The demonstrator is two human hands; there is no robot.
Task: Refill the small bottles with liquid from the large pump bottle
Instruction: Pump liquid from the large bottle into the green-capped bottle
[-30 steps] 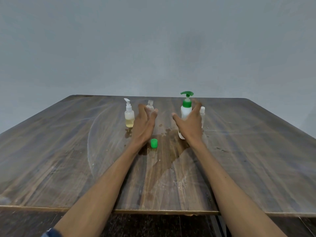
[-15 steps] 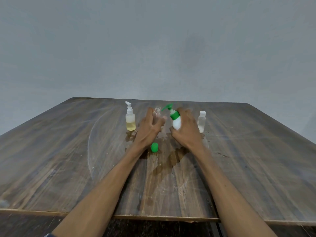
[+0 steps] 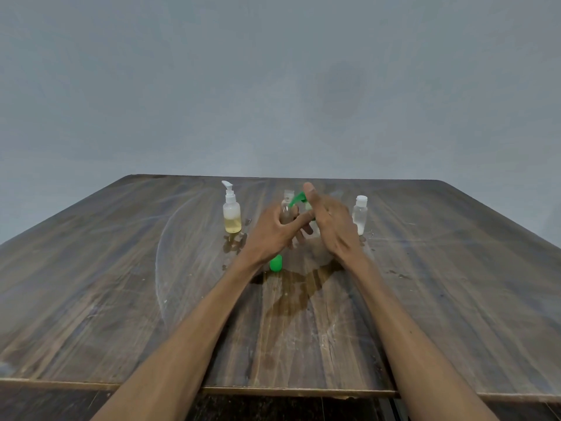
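Left hand [image 3: 273, 230] is wrapped round a small clear plastic bottle [image 3: 285, 208], uncapped, its open neck showing just above the fingers. Right hand [image 3: 329, 221] grasps the large white pump bottle with the green pump head [image 3: 299, 198]; its body is almost wholly hidden behind the palm, and only the green spout shows, tilted toward the neck of the small bottle. The right thumb stands up above the pump. Judgement: the two are held close so the spout can discharge straight into the open neck; the left hand steadies the receiver. No liquid stream can be made out.

Just below the left grip, a small green cap [image 3: 276, 263] lies on the table, probably set aside from the held bottle. Left of the grip stands a clear pump bottle with white head and yellowish liquid [image 3: 232, 212], partly full. Right of the right hand stands a small clear bottle with a white cap [image 3: 360, 214], closed, contents clear.

Surface: dark wooden table [image 3: 121, 284], scuffed with pale arc-shaped streaks; dark patches beneath the hands and below the yellow bottle look like spilled liquid. Plain grey wall [image 3: 273, 86] behind.
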